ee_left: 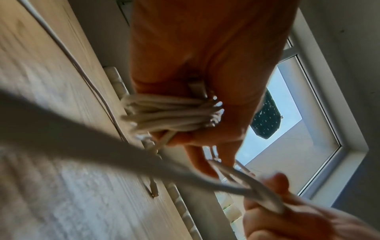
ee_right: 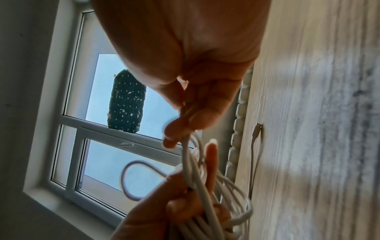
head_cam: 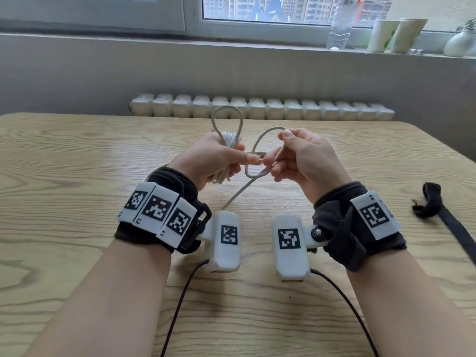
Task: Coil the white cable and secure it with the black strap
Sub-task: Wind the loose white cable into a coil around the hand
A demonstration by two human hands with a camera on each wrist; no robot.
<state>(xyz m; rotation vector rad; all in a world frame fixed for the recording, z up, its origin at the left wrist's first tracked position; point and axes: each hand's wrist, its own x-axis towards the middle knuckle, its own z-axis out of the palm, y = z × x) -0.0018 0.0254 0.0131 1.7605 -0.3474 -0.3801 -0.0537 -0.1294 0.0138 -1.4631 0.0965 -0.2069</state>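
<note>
White cable (head_cam: 228, 140), gathered into a bundle of several loops and held above the desk (head_cam: 77, 155) in the left hand (head_cam: 213, 157), whose fingers are curled round the middle of the bundle. One loop stands up out of the top of the fist; the lower ends of the loops hang below it. In the left wrist view the bundled strands (ee_left: 170, 113) cross the palm side by side. A free length leaves the bundle, arches toward the right hand (head_cam: 301, 161), and is pinched there between thumb and fingertips; below the two hands it forms a small loop, then runs down toward the near edge of the desk between the wrist cameras. In the right wrist view the cable (ee_right: 186, 155) passes straight from the right fingertips into the coil held by the left hand (ee_right: 164, 216). The fingertips of the two hands nearly meet over the cable.

Black strap (head_cam: 443, 215), lying flat on the desk at the right, well apart from both hands, one end folded over.

Surroundings: a white radiator (head_cam: 262, 109) beyond the far edge of the desk; on the windowsill, a clear plastic bottle (head_cam: 340, 24), two paper cups (head_cam: 396, 34) and a small white vase (head_cam: 461, 42). Dark leads run from the wrist cameras toward the near edge.
</note>
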